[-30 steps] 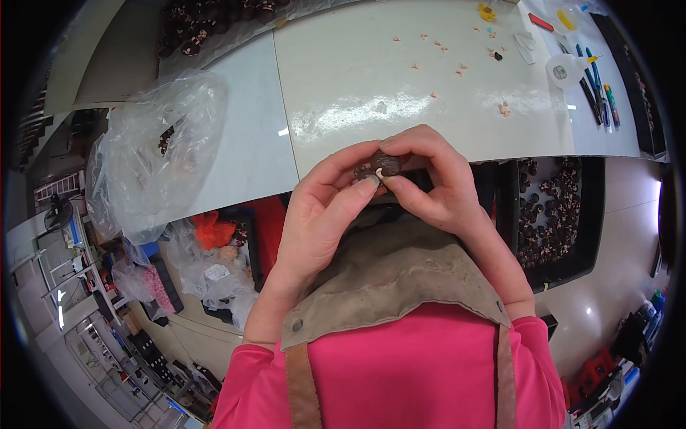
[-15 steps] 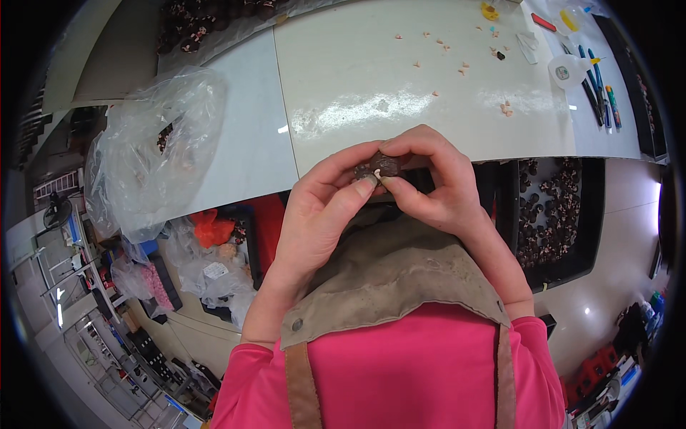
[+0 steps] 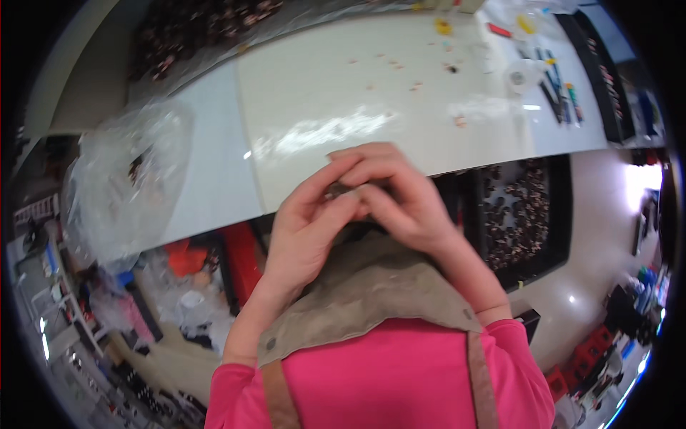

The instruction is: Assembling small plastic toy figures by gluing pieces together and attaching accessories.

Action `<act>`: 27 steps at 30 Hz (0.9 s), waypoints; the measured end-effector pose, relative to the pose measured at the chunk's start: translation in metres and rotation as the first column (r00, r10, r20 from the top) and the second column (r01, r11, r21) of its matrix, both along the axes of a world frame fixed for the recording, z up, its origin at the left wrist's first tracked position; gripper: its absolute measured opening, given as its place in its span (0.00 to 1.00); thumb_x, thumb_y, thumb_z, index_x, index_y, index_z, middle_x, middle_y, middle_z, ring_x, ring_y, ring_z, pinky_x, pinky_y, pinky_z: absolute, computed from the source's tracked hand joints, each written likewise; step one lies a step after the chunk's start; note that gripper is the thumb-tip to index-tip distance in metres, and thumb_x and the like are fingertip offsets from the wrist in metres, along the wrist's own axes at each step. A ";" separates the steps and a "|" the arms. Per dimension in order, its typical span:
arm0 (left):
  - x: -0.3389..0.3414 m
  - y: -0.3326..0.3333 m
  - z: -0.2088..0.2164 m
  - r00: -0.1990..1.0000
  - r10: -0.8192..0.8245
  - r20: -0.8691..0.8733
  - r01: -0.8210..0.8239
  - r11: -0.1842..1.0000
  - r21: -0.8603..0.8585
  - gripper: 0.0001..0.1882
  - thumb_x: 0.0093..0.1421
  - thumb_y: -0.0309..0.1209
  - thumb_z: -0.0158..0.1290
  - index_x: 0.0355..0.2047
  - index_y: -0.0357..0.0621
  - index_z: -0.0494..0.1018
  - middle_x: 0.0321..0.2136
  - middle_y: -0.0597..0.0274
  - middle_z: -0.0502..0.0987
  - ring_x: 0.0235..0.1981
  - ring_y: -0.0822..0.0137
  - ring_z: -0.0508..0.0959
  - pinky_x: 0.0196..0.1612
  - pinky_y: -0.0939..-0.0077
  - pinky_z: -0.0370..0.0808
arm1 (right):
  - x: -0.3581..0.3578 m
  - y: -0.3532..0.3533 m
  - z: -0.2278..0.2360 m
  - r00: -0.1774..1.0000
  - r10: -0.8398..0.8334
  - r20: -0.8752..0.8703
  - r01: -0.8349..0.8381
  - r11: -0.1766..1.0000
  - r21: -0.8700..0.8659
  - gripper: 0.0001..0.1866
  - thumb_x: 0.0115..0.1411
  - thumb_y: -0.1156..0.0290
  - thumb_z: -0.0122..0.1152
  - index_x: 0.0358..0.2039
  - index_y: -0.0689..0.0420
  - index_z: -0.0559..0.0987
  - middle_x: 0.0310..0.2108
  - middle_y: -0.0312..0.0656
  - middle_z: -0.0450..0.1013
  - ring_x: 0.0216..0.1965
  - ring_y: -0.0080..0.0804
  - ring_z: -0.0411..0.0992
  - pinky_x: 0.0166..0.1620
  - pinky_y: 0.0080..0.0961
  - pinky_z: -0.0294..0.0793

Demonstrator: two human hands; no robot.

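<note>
Before my chest, at the table's front edge, my two hands meet with curled fingers, slightly blurred. My left hand [image 3: 306,218] is closed, pinching a small dark brown piece [image 3: 339,190] between thumb and fingers. From the other side my right hand [image 3: 400,196] closes around the same spot, its fingers over the left fingertips and its thumb against the left thumb. Most of the piece is hidden by the fingers. Under the hands hangs the raised edge of a brown apron [image 3: 364,279].
A clear plastic bag [image 3: 132,179] slumps over the table's left part. Small pinkish bits [image 3: 416,86] are scattered on the white tabletop [image 3: 307,79]. Dark pieces fill a black tray [image 3: 561,214] at right and a heap [image 3: 193,36] at far left. Pens [image 3: 550,93] and a white round container [image 3: 519,77] are far right.
The right fingers have wrapped over the left fingertips, covering the dark brown pieces that showed between the hands before. The whole view has shifted and tilted, so the table appears further left.
</note>
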State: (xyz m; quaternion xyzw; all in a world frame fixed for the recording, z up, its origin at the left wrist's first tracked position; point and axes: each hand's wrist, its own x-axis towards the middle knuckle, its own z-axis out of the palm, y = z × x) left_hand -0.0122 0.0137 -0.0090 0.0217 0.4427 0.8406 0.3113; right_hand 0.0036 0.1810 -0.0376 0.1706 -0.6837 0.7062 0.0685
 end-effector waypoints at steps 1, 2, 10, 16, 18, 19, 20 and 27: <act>0.000 -0.001 -0.001 0.999 0.015 0.030 -0.012 0.996 -0.085 0.25 0.60 0.19 0.50 0.59 0.39 0.62 0.49 0.57 0.71 0.43 0.72 0.74 0.48 0.77 0.74 | -0.001 0.001 0.002 0.999 -0.036 -0.035 0.038 0.997 0.062 0.15 0.57 0.85 0.51 0.45 0.58 0.71 0.51 0.50 0.67 0.50 0.33 0.68 0.50 0.27 0.70; 0.001 -0.002 -0.002 0.998 0.030 0.058 -0.020 0.985 -0.171 0.25 0.59 0.18 0.50 0.58 0.39 0.63 0.48 0.58 0.71 0.41 0.73 0.74 0.47 0.78 0.74 | 0.002 0.002 0.006 0.995 -0.070 -0.073 0.078 0.989 0.123 0.14 0.57 0.85 0.51 0.43 0.57 0.72 0.52 0.51 0.67 0.50 0.34 0.68 0.49 0.27 0.71; 0.007 -0.005 0.013 0.997 0.010 -0.072 -0.032 0.949 -0.313 0.29 0.52 0.16 0.50 0.57 0.40 0.64 0.50 0.56 0.69 0.34 0.72 0.72 0.43 0.78 0.71 | -0.004 0.100 0.022 0.433 -0.869 -0.238 0.898 0.439 0.033 0.19 0.61 0.77 0.54 0.52 0.64 0.65 0.51 0.46 0.66 0.53 0.29 0.64 0.57 0.26 0.62; 0.012 -0.001 0.021 1.000 0.014 -0.003 -0.014 0.969 -0.246 0.29 0.54 0.13 0.50 0.57 0.38 0.63 0.49 0.57 0.70 0.41 0.71 0.74 0.47 0.78 0.72 | -0.039 0.175 0.009 0.476 -0.853 -0.214 0.835 0.362 0.413 0.30 0.57 0.59 0.66 0.51 0.66 0.67 0.47 0.44 0.67 0.48 0.28 0.66 0.52 0.22 0.64; 0.012 -0.004 0.017 0.999 -0.008 -0.045 0.003 0.995 -0.099 0.29 0.54 0.12 0.52 0.57 0.38 0.62 0.50 0.56 0.70 0.41 0.71 0.74 0.48 0.78 0.72 | -0.043 0.203 0.001 0.563 -0.814 -0.142 0.687 0.365 0.629 0.26 0.57 0.54 0.63 0.46 0.63 0.73 0.38 0.38 0.72 0.38 0.22 0.68 0.44 0.17 0.66; 0.013 -0.007 0.013 0.999 -0.014 -0.049 0.007 0.990 -0.137 0.31 0.52 0.12 0.56 0.56 0.38 0.63 0.50 0.57 0.69 0.41 0.71 0.74 0.47 0.78 0.73 | -0.045 0.193 0.002 0.590 -0.805 -0.066 0.665 0.437 0.606 0.25 0.58 0.54 0.63 0.45 0.63 0.74 0.37 0.36 0.73 0.36 0.21 0.68 0.43 0.17 0.66; 0.015 -0.010 0.010 0.999 0.008 -0.040 -0.013 0.989 -0.145 0.31 0.52 0.12 0.56 0.56 0.38 0.63 0.50 0.57 0.69 0.41 0.71 0.74 0.47 0.78 0.73 | -0.047 0.184 0.004 0.611 -0.791 0.007 0.643 0.502 0.578 0.23 0.58 0.54 0.62 0.43 0.62 0.75 0.36 0.35 0.74 0.34 0.21 0.69 0.41 0.16 0.67; 0.018 -0.025 0.001 0.988 0.017 -0.154 -0.034 0.993 -0.111 0.28 0.52 0.20 0.61 0.53 0.38 0.65 0.43 0.63 0.70 0.39 0.76 0.74 0.47 0.81 0.73 | -0.020 0.171 0.022 0.686 -0.727 -0.007 0.642 0.602 0.475 0.15 0.65 0.65 0.53 0.46 0.62 0.74 0.44 0.40 0.75 0.42 0.23 0.72 0.46 0.22 0.69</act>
